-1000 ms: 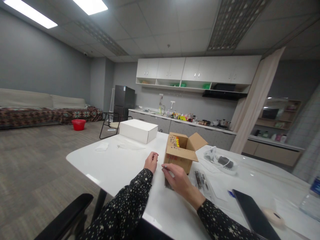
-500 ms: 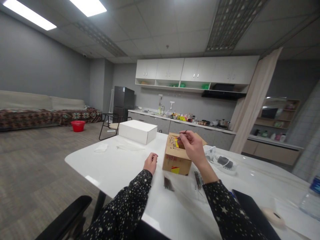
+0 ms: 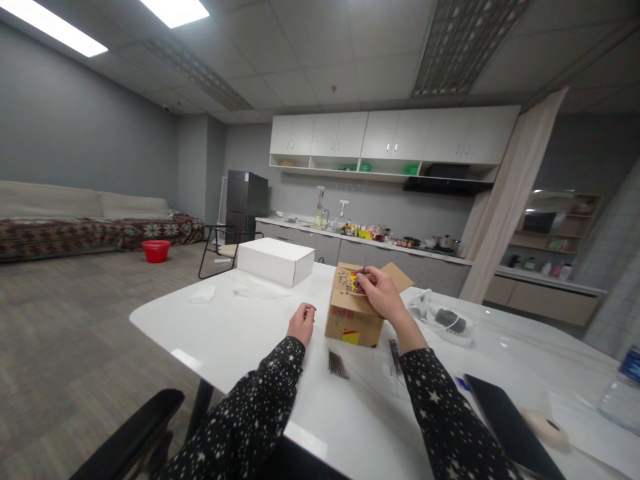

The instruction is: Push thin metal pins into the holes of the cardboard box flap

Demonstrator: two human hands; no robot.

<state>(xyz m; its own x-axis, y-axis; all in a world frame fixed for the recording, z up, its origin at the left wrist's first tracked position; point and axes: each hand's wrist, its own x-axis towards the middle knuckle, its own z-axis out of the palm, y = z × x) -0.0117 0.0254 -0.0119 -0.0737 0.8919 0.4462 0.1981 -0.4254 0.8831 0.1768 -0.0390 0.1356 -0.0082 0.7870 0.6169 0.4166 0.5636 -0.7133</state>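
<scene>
A cardboard box (image 3: 354, 325) with red print and a yellow-red label stands in front of me, many small dark dots across its top. Over that top, my right hand (image 3: 377, 290) pinches a thin dark nail-like piece (image 3: 359, 281), pointing down at the surface. My left hand (image 3: 301, 323) rests on the table left of the box, its fingers curled closed; what they hold, if anything, is too small to make out. A fanned bundle of thin metal nail-like pieces (image 3: 338, 364) lies before the box. More such pieces (image 3: 395, 357) lie in clear plastic near my right forearm.
A white box (image 3: 275, 260) stands at the back left of the white table (image 3: 240, 333). To the right are a white power strip with cables (image 3: 453, 325), a black tablet-like slab (image 3: 505, 420), a beige mouse (image 3: 546, 428) and a water bottle (image 3: 623, 393). A crumpled tissue (image 3: 202, 294) lies left.
My right hand has come down and slightly left, bringing the thin piece closer to the box top. The left hand stays where it was.
</scene>
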